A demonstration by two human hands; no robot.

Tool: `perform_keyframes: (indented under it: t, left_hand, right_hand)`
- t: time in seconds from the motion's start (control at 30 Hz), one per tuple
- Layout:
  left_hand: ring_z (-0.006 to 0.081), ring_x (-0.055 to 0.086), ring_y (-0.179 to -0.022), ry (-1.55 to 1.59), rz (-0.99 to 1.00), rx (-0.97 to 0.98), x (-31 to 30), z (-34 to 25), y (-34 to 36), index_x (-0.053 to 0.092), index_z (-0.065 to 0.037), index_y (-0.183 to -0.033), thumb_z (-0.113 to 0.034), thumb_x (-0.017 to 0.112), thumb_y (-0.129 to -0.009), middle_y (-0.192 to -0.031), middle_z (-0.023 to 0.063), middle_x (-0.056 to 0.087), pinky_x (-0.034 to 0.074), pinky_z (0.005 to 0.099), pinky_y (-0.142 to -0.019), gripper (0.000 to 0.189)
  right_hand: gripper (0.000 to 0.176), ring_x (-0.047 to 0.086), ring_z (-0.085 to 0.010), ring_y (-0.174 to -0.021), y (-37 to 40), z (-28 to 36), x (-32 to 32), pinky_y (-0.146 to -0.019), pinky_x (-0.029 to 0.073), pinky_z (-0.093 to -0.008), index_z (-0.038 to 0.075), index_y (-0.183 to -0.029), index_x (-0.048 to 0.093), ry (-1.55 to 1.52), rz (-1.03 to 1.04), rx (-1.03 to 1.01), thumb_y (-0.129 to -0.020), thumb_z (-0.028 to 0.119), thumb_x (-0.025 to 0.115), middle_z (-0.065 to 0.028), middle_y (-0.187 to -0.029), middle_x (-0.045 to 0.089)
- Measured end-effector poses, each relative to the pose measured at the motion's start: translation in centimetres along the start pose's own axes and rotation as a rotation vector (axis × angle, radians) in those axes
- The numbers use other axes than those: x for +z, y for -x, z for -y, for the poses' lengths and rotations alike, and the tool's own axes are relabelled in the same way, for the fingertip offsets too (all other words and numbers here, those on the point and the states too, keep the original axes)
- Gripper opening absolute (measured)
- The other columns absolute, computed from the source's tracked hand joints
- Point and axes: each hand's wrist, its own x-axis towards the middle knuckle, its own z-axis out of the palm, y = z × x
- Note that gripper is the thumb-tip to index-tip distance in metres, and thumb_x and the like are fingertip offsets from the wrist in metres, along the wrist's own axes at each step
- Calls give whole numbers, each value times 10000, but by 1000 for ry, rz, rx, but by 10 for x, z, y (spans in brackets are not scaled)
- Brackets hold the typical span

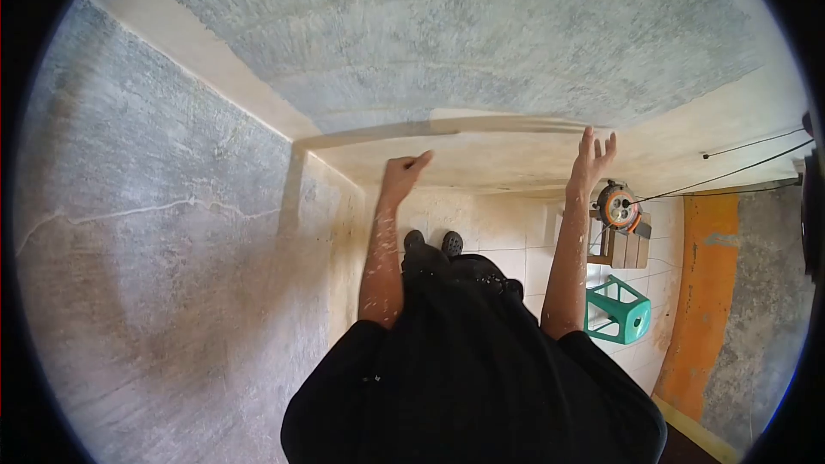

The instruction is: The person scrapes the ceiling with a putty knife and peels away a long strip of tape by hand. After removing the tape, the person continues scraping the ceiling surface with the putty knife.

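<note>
My left hand is raised before the lower part of the front wall, fingers curled in, with nothing visible in it. My right hand is also raised, further right, its fingers spread and holding nothing. Neither hand clearly touches the wall. The front wall carries a large rough blue-grey patch with a smooth cream band beneath it. Pale flecks dot both forearms. Shadows of the arms fall along the lower edge of the grey patch.
On the right, an orange-and-black cable reel sits on a small wooden stool, its cord running to the right. A green plastic stool stands nearby on the tiled floor. A cracked grey wall rises at left.
</note>
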Motion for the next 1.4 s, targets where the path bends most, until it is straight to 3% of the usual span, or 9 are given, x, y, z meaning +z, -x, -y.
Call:
perform_keyframes:
  t: [0.03,0.17,0.27,0.43,0.57,0.7,0.83,1.3,1.4]
  left_hand:
    - [108,432,-562,-7,34,-95,-17,2,-1,670,63,-724,-465,677,-829,-547,34,524,398,307,-530,538]
    - [110,455,-567,-59,69,52,18,-11,-10,679,63,-794,-459,685,-820,-569,81,572,414,313,-542,523]
    - [111,465,-571,-76,67,11,35,-26,-6,680,64,-817,-464,686,-819,-567,84,567,419,309,-548,528]
    - [135,502,-573,-39,72,-184,-22,-1,-3,693,68,-840,-480,683,-817,-577,94,604,438,310,-568,548]
    - [141,507,-574,-43,17,-1,47,-14,-5,695,71,-837,-503,671,-813,-587,87,613,440,316,-574,576]
    - [108,499,-595,-106,44,-159,10,-11,0,696,68,-836,-493,687,-805,-581,84,595,435,312,-572,562]
    - [80,426,-556,-11,-35,-43,40,-5,-4,696,62,-794,-485,693,-805,-515,25,491,388,299,-521,547]
    - [115,360,-502,42,-99,-248,9,-5,12,560,50,-587,-463,696,-808,-506,12,407,327,319,-482,574]
    - [100,389,-493,-11,-45,-30,52,12,-12,614,43,-596,-461,702,-805,-509,7,458,337,294,-467,552]
  right_hand:
    - [871,266,-338,-1363,-2,-6,-2,-1095,316,-498,70,-1478,124,-121,47,63,-879,488,598,-209,-1500,132]
    - [989,105,-335,-1421,0,-29,-9,-1120,269,-491,88,-1488,-49,-679,145,504,-860,658,460,-156,-1546,32]
    - [1009,90,-328,-1425,0,-30,-8,-1135,229,-496,77,-1480,-83,-858,223,614,-852,702,400,-157,-1546,23]
    - [999,50,-322,-1433,-27,-30,-26,-1141,185,-516,59,-1473,-103,-846,182,635,-862,730,314,-179,-1544,-14]
    - [1019,20,-337,-1433,-40,-26,-19,-1145,156,-522,43,-1469,-105,-799,171,695,-851,756,280,-207,-1535,-48]
    - [1053,29,-372,-1422,-58,-29,-29,-1148,144,-521,10,-1463,-93,-850,220,769,-838,773,275,-246,-1520,-52]
    - [1073,65,-393,-1409,-62,-27,-37,-1148,145,-522,-20,-1458,-64,-898,220,825,-830,784,268,-260,-1513,-38]
    - [1052,47,-424,-1406,-69,-22,-44,-1141,155,-539,-42,-1452,-48,-915,240,839,-848,764,256,-291,-1502,-49]
    - [1055,36,-421,-1408,-61,-23,-36,-1139,156,-544,-34,-1454,-62,-852,203,818,-845,766,259,-285,-1505,-54]
